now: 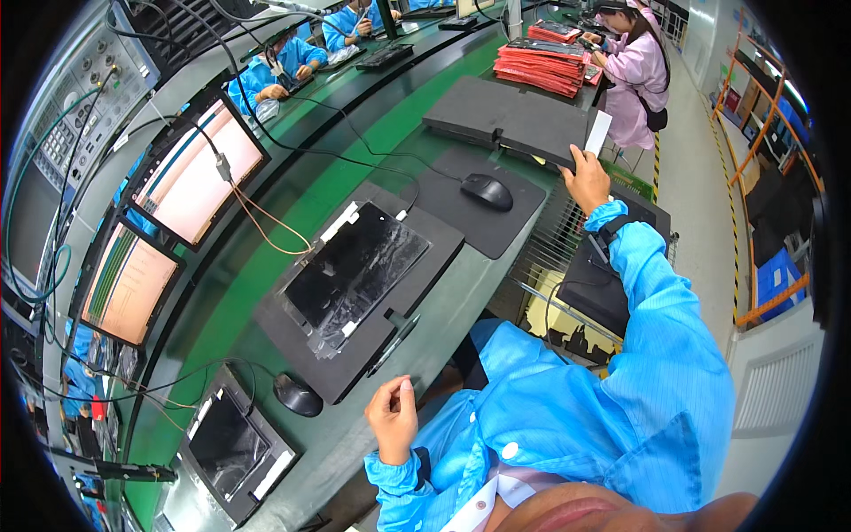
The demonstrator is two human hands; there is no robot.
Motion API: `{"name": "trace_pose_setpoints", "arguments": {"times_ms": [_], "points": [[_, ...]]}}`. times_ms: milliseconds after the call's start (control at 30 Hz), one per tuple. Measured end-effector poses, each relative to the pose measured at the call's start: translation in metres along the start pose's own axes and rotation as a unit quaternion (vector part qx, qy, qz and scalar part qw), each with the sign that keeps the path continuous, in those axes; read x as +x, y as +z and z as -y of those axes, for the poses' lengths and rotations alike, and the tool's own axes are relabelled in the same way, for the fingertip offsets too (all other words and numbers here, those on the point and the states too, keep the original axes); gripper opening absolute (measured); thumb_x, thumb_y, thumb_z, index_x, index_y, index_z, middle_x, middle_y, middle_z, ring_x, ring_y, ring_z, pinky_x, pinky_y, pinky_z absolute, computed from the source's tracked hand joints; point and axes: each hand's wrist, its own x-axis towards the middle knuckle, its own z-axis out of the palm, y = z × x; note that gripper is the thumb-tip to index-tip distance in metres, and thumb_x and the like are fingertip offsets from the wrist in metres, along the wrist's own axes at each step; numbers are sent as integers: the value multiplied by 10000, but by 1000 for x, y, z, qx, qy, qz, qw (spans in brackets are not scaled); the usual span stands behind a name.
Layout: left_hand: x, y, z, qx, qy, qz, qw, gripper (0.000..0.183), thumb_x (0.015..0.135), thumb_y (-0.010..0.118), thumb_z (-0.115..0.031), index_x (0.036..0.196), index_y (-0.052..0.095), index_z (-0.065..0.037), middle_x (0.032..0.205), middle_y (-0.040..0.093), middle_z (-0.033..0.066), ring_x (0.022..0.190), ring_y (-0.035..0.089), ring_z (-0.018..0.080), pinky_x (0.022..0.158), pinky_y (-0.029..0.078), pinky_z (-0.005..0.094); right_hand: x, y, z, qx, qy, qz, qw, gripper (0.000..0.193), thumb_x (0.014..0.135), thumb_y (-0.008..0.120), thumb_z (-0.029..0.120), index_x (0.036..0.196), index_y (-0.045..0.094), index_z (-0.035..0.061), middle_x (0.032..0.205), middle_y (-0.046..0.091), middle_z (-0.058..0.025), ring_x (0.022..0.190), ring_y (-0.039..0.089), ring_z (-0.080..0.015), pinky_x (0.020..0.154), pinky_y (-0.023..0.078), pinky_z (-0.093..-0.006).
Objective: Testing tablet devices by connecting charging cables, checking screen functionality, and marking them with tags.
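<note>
My right hand [587, 182] reaches to the near right corner of a large black foam tray [510, 115], its fingers bent over the edge. A white strip [598, 130] stands right against those fingertips; whether they hold it too I cannot tell. My left hand [393, 421] hovers by the bench's front edge, fingers curled and thumb against them, with nothing visible inside. Close to it lies a dark pen [393, 344]. Beyond the pen, a black screen panel [355, 266] under clear film rests in a foam holder [425, 288], with a cable plugged in at its top.
A black mouse [487, 191] sits on a mat, and a second mouse [297, 395] lies near a smaller panel [228, 443]. Two monitors [199, 173] line the left. Red folders [541, 66] are stacked at the back. A wire rack [550, 239] stands under my right arm. Several co-workers sit beyond.
</note>
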Motion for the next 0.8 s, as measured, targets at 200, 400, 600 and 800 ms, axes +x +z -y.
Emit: {"name": "trace_pose_setpoints", "arguments": {"times_ms": [200, 400, 600, 800], "points": [[0, -1, 0, 4, -18, 15, 1000, 85, 939, 706, -77, 953, 730, 3, 713, 607, -15, 611, 483, 34, 539, 368, 211, 37, -34, -8, 53, -58, -124, 989, 531, 850, 741, 183, 1352, 570, 157, 1323, 575, -157, 1045, 660, -405, 838, 566, -478], [-1, 2, -5, -14, -23, 8, 1000, 74, 929, 703, -62, 952, 735, 1, 709, 611, -9, 602, 482, 35, 531, 363, 214, 37, -88, -90, 53, 3, -184, 981, 422, 922, 661, 239, 1327, 589, 144, 1210, 661, -171, 1069, 651, -388, 849, 539, -478], [4, 28, -28, -3, 109, 115, 987, 65, 924, 697, -40, 949, 730, 10, 752, 663, 59, 660, 604, 104, 603, 464, 255, -63, -197, -228, 14, 243, -195, 950, 390, 997, 621, 337, 1343, 579, 162, 814, 707, -145, 717, 702, -342, 629, 499, -442], [23, 57, -27, 46, 180, 168, 968, 69, 921, 703, -57, 962, 720, -4, 746, 667, 93, 613, 616, 152, 567, 473, 283, -228, -273, -355, 382, 422, -293, 769, 508, 1024, 604, 329, 1434, 489, 52, 1280, 634, -150, 1124, 669, -345, 882, 593, -406]]}}
